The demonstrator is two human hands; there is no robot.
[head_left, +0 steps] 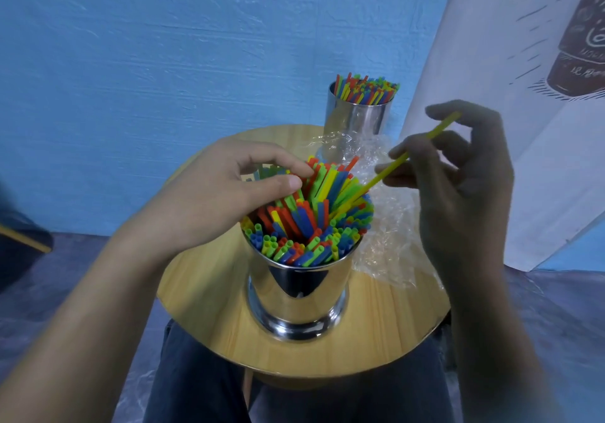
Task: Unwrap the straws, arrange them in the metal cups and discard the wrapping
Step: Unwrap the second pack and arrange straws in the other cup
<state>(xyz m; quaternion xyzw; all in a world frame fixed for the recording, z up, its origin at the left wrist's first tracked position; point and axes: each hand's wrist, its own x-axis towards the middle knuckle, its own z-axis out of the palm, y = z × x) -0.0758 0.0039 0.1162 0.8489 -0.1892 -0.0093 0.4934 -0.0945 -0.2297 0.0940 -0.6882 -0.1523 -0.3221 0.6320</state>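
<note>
A shiny metal cup point(304, 295) stands near the front of the round wooden table point(203, 291), packed with red, blue, green and yellow straws point(307, 223). My left hand point(216, 193) rests over the cup's far left side, its fingertips pinching the tops of some straws. My right hand point(458, 174) holds one yellow straw point(393, 167) slanted, its lower end among the straws in the cup. A second metal cup point(355, 118) full of straws point(366, 90) stands at the table's far edge. Crumpled clear plastic wrapping point(389, 226) lies to the right of the near cup.
A blue wall fills the background. A white printed banner point(530, 95) leans at the right, close behind my right hand. My legs in dark trousers point(203, 383) are under the table's front edge. A dark object point(19, 236) sits at the far left.
</note>
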